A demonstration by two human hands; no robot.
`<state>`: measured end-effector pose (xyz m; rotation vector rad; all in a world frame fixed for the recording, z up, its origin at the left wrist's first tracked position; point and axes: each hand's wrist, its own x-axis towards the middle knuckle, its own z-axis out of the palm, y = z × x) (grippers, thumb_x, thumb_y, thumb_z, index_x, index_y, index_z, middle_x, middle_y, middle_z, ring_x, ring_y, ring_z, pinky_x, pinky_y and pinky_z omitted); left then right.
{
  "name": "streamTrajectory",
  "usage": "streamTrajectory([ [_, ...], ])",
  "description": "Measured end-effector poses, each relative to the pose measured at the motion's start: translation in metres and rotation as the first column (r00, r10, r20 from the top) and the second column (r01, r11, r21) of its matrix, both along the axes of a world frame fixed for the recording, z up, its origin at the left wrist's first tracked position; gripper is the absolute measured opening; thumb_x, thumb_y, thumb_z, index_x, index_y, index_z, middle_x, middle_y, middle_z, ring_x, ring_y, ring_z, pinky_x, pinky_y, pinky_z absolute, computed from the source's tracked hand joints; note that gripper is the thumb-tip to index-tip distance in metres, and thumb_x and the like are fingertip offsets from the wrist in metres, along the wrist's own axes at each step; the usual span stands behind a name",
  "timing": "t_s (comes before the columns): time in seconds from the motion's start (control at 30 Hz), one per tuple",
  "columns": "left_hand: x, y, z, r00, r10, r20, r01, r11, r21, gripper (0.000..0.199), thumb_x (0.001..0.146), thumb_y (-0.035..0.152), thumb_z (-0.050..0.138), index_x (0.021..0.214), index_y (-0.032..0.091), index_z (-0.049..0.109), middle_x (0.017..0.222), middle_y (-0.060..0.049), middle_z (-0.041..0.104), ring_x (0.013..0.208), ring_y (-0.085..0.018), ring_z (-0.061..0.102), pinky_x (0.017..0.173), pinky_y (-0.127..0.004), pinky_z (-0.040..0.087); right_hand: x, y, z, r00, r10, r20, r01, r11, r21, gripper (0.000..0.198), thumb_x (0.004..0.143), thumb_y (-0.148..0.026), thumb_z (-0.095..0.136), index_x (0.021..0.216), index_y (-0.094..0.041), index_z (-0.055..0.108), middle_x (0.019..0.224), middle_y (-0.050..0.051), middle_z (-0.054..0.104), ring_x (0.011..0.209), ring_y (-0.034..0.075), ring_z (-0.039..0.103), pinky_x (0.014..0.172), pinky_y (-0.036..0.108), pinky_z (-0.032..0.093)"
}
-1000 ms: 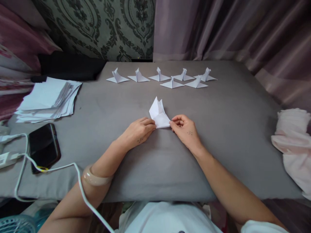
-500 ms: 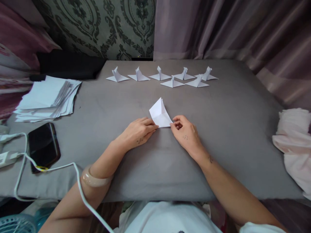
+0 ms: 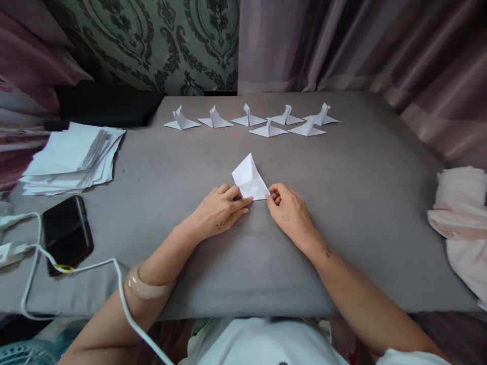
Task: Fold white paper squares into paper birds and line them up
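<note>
A partly folded sheet of white paper (image 3: 251, 177) lies on the grey cloth-covered table in front of me, its point facing away. My left hand (image 3: 224, 207) presses on its lower left edge, fingers bent and the index fingertip resting on the paper. At the lower right corner, my right hand (image 3: 288, 210) pinches the paper between thumb and curled fingers. Beyond it stand several folded paper figures with raised middles and flat side points, such as one paper figure (image 3: 268, 129) in the nearer row.
A stack of white paper (image 3: 63, 154) sits at the left. Below it lie a black phone (image 3: 67, 233) and a white cable (image 3: 120, 276) that runs across my left forearm. Pale pink cloth (image 3: 462, 223) is bunched at the right edge. Black fabric (image 3: 106, 104) lies at the back left.
My left index finger has slid slightly right along the paper's near edge. My right hand keeps its pinch on the corner. The view has shifted a little.
</note>
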<state>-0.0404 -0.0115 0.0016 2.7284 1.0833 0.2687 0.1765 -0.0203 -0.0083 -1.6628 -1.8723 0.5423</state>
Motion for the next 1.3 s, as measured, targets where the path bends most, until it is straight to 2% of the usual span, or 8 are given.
streamTrajectory([
  [0.23,0.004,-0.001,-0.004,1.000,0.023,-0.016,-0.022,0.999,0.029,0.044,0.100,0.043,0.037,0.135,0.027,0.057,0.103,-0.010,0.057,0.083,-0.020,0.046,0.081,-0.036,0.042,0.024,0.008,0.003,0.985,-0.116,-0.129,0.095,0.983,-0.154,0.020,0.082,-0.027,0.053,0.096,-0.019,0.064,0.079,0.004,0.068,0.066,0.016,0.062,0.066,0.029,0.048],
  [0.53,0.015,0.005,-0.003,0.996,0.007,-0.088,0.005,0.992,0.125,0.043,0.099,0.046,0.037,0.137,0.035,0.053,0.090,-0.008,0.049,0.078,-0.020,0.047,0.075,-0.034,0.043,0.021,0.007,0.004,0.987,-0.107,-0.117,0.089,0.986,-0.144,0.019,0.083,-0.025,0.051,0.095,-0.021,0.066,0.080,0.004,0.069,0.070,0.017,0.064,0.070,0.030,0.048],
  [0.67,0.020,0.006,0.002,0.998,0.025,-0.050,-0.016,0.988,0.157,0.042,0.099,0.044,0.037,0.128,0.025,0.060,0.089,-0.007,0.056,0.079,-0.018,0.055,0.071,-0.030,0.046,0.018,0.007,0.004,0.989,-0.106,-0.105,0.089,0.984,-0.153,0.020,0.084,-0.024,0.051,0.097,-0.021,0.066,0.085,0.004,0.071,0.071,0.017,0.063,0.071,0.031,0.048],
  [0.83,0.019,0.015,0.014,0.980,0.187,0.067,-0.197,0.959,0.206,0.040,0.091,0.014,0.036,0.127,0.017,0.054,0.115,-0.011,0.062,0.084,-0.018,0.063,0.059,-0.024,0.048,0.016,0.009,-0.001,0.981,-0.126,-0.150,0.111,0.988,-0.108,0.022,0.084,-0.023,0.050,0.100,-0.020,0.064,0.087,0.005,0.072,0.076,0.019,0.066,0.074,0.034,0.050],
  [0.93,0.017,0.025,0.016,0.985,0.160,0.064,-0.170,0.963,0.211,0.058,0.078,0.005,0.040,0.134,0.018,0.049,0.136,-0.013,0.054,0.102,-0.021,0.064,0.069,-0.027,0.053,0.014,0.011,-0.006,0.976,-0.058,-0.210,0.050,0.998,-0.040,0.030,0.081,-0.015,0.048,0.107,-0.021,0.062,0.100,0.006,0.072,0.085,0.018,0.067,0.082,0.035,0.050],
  [1.0,0.015,0.031,0.013,0.990,0.125,0.062,-0.134,0.976,0.172,0.059,0.076,0.005,0.041,0.133,0.018,0.051,0.137,-0.011,0.055,0.109,-0.022,0.063,0.076,-0.028,0.055,0.013,0.012,-0.010,0.966,0.004,-0.257,-0.006,1.000,-0.005,0.038,0.078,-0.011,0.046,0.112,-0.022,0.059,0.107,0.006,0.071,0.093,0.018,0.067,0.087,0.034,0.050],
  [1.17,0.004,0.036,-0.001,0.929,0.132,0.345,-0.173,0.980,0.093,0.041,0.083,0.009,0.043,0.118,0.017,0.062,0.127,-0.012,0.063,0.110,-0.020,0.063,0.093,-0.033,0.051,0.011,0.015,-0.013,0.866,0.159,-0.473,-0.192,0.981,-0.022,0.053,0.071,-0.010,0.046,0.123,-0.021,0.052,0.116,0.007,0.068,0.095,0.015,0.066,0.078,0.029,0.052],
  [1.3,-0.001,0.032,0.001,0.736,0.283,0.616,-0.231,0.959,-0.165,0.022,0.082,0.017,0.053,0.096,0.015,0.070,0.102,-0.010,0.071,0.092,-0.018,0.066,0.081,-0.029,0.052,0.008,0.015,-0.002,0.736,0.212,-0.643,-0.287,0.958,-0.013,0.058,0.067,-0.012,0.045,0.124,-0.021,0.051,0.119,0.009,0.067,0.097,0.017,0.065,0.074,0.029,0.052],
])
